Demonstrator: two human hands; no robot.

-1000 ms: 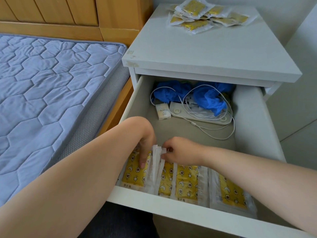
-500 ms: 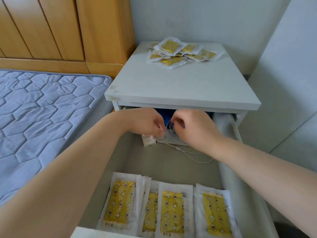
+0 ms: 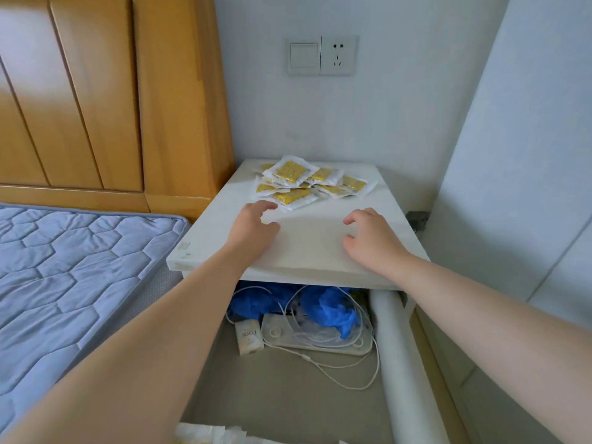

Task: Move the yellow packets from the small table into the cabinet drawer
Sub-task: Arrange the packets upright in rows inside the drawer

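Partly done: some pale-edged packets show in the open grey-lined cabinet drawer, a heap of yellow plastic-wrapped packets lies on the white small table, and the left hand and right hand hover near it, fingers loosely spread, empty.

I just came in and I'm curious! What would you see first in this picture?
The heap of yellow packets at the back of the small table jumps out first. Next come the left hand and right hand, both empty, reaching over the tabletop toward it. Below, the open cabinet drawer holds crumpled blue material and a tangled white cable.
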